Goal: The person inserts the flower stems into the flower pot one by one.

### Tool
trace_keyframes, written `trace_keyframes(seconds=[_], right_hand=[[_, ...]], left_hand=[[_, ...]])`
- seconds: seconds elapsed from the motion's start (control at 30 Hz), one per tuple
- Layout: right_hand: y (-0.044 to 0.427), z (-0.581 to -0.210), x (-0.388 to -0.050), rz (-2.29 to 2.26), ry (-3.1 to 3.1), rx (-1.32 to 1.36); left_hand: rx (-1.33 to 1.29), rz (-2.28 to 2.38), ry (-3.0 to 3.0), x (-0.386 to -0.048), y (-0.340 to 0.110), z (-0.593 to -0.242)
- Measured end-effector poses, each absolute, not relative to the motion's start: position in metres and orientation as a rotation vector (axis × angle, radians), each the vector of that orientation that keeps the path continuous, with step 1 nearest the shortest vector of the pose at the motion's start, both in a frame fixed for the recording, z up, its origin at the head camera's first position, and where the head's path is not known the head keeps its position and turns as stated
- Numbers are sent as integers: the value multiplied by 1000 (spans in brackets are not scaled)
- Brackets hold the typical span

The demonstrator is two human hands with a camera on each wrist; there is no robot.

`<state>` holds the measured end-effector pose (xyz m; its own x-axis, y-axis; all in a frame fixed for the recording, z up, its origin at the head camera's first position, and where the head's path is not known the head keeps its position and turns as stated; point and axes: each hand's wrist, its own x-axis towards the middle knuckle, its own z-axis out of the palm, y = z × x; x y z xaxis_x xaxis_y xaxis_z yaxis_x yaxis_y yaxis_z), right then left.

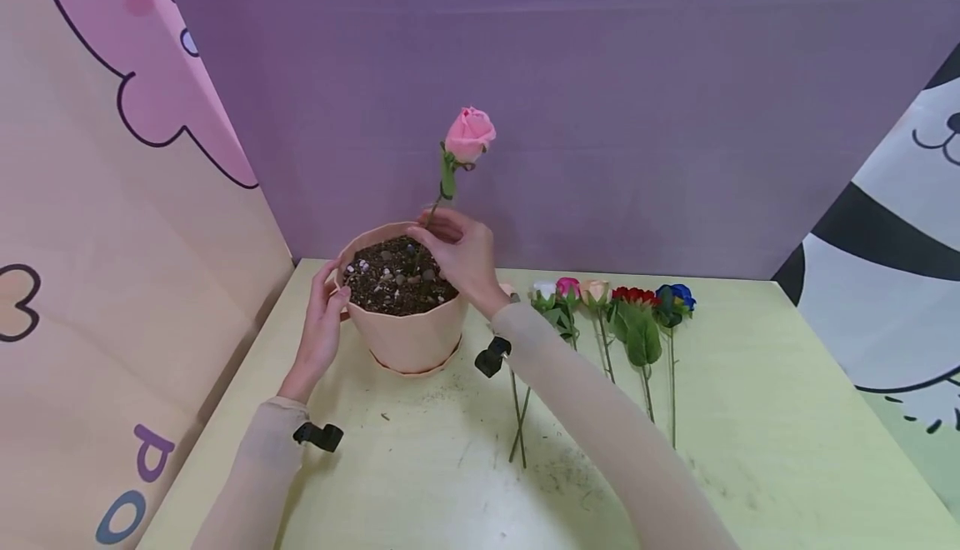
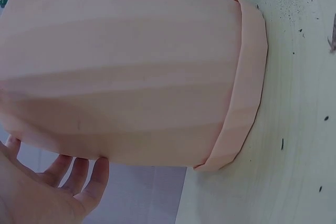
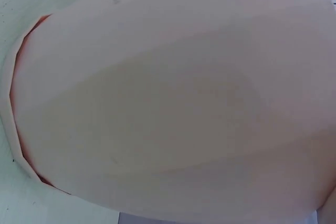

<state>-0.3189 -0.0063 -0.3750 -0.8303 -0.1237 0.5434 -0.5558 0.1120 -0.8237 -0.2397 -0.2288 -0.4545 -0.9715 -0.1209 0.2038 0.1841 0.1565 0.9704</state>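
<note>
A pink rose (image 1: 470, 135) stands nearly upright over the pot, leaning right, its stem pinched low between the thumb and fingers of my right hand (image 1: 467, 260). The stem's lower end is hard to make out against the soil (image 1: 390, 279). My left hand (image 1: 322, 329) grips the left side of the peach flower pot (image 1: 408, 337) near its rim. In the left wrist view, the fingers of that hand (image 2: 58, 195) touch the pot's wall (image 2: 126, 77). The pot's wall (image 3: 173, 103) fills most of the right wrist view, which hides the rose.
To the pot's right lie several artificial flowers in a row: white (image 1: 543, 290), magenta (image 1: 567, 287), peach (image 1: 596, 292), red (image 1: 634, 295) and blue (image 1: 678, 296). The pot sits on a saucer (image 1: 416, 372). Soil crumbs dot the pale table (image 1: 420, 467). A purple backdrop (image 1: 600, 117) stands behind.
</note>
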Motion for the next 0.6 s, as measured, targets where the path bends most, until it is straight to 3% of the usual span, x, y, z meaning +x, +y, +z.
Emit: trace_keyframes(seconds=[0.6], right_hand=[[34,-370,-312,1834,-2098,616]], left_hand=[[-73,-1920,-2187,-239,-229,-453]])
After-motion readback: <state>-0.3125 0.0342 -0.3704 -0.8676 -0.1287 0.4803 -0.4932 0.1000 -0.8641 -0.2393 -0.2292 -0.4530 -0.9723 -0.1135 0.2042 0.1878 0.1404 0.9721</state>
